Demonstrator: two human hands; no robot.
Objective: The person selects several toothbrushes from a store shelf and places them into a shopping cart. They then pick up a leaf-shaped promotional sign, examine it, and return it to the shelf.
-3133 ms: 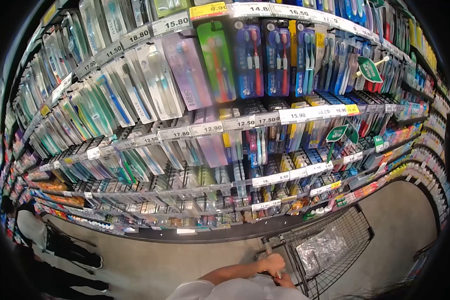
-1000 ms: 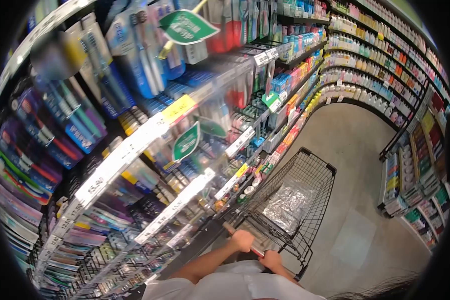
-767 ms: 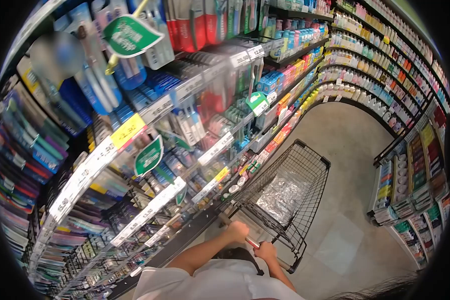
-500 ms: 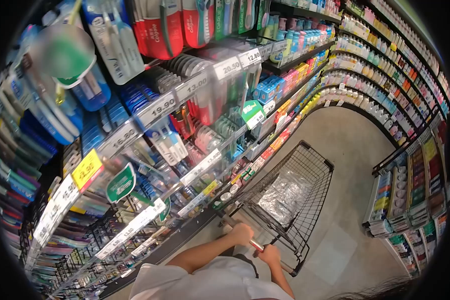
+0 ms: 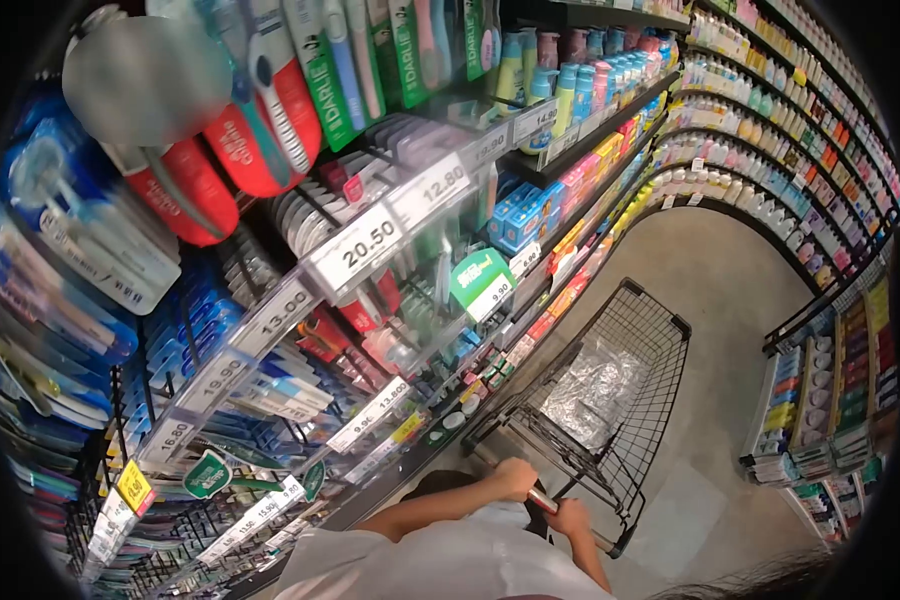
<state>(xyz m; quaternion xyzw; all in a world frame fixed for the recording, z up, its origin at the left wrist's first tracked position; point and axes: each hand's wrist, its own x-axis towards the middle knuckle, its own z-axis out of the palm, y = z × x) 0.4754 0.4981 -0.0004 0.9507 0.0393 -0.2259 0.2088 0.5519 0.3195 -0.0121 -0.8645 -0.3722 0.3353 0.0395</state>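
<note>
Both my hands are closed round the handle (image 5: pixel 543 499) of a black wire shopping cart (image 5: pixel 660 385). My left hand (image 5: pixel 514 479) grips it nearer the shelf, and my right hand (image 5: pixel 570 517) holds it a short way to the right. Inside the cart lies a shiny, crinkled clear plastic package (image 5: pixel 595 395); what it contains I cannot make out. Packaged toothbrushes (image 5: pixel 270 130) hang on the rack to my left, well apart from my hands.
Price labels (image 5: pixel 368 247) and a green sign (image 5: pixel 482 282) jut from the left shelf. Pump bottles (image 5: pixel 580 90) stand further along. Shelves of bottles (image 5: pixel 750 180) curve across the aisle's far end. A low display rack (image 5: pixel 820 390) flanks the right side; grey floor (image 5: pixel 715 260) runs between.
The toothbrush rack has slid left and down in view as I move forward along the aisle with the cart. Both hands keep their hold on the handle.
</note>
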